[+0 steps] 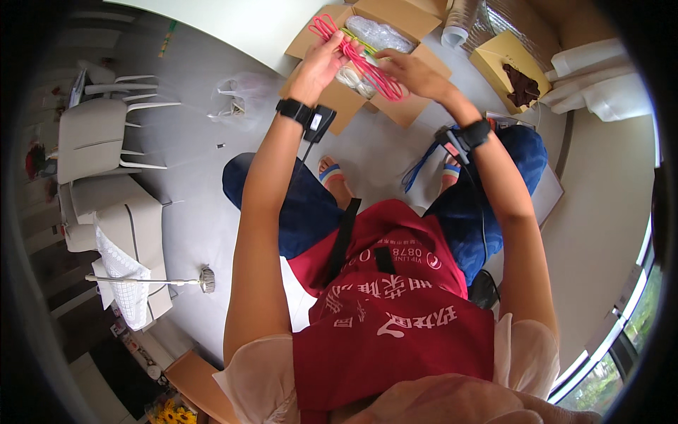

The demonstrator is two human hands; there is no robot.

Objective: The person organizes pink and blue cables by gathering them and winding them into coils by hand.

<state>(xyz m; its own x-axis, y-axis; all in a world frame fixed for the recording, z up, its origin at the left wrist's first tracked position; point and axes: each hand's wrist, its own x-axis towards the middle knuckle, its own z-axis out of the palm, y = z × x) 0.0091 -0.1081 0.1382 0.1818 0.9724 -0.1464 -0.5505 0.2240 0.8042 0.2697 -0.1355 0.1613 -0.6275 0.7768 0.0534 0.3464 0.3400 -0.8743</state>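
My left hand (324,62) grips a folded bundle of pink cord (365,66), thumb on top, with small loops above it and long loops hanging to the right. My right hand (416,73) is beside the lower loops, fingers bent toward them; whether they pinch the cord is unclear. Below both hands stands an open cardboard box (405,108) with its flaps spread. Inside lie a bubble-wrapped item (378,33) and a bundle of white cord (356,82). Yellow-green cord (362,41) shows behind the pink one. Blue cord (418,164) hangs near my right knee.
To the right are a yellow box (500,69) with a dark brown cloth (522,87), and a foil roll (462,24). A plastic bag (235,100) lies on the floor at left. Farther left are chairs (92,138) and a brush (207,279) with a long handle.
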